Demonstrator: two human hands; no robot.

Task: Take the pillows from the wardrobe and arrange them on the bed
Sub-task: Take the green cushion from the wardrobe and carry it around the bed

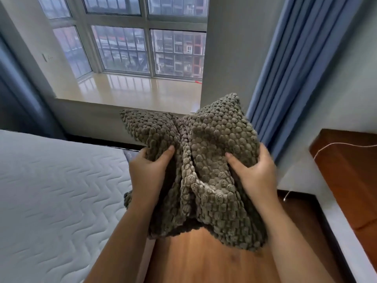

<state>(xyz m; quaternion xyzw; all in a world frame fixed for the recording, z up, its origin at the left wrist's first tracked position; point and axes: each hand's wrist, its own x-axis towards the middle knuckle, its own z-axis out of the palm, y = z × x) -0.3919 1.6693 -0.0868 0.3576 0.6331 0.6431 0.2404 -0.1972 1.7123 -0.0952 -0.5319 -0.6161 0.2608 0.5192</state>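
Observation:
A grey-brown pillow with a bobbled knit cover is held up in front of me, squeezed in at its middle so it creases. My left hand grips its left side, thumb on the front. My right hand grips its right side, thumb pressed into the cover. The bed, a bare white quilted mattress, lies at the lower left, beside and below the pillow. The wardrobe is not in view.
A wooden floor runs between the bed and a brown wooden unit on the right with a thin white cable. Blue curtains hang at the right. A deep window ledge lies ahead.

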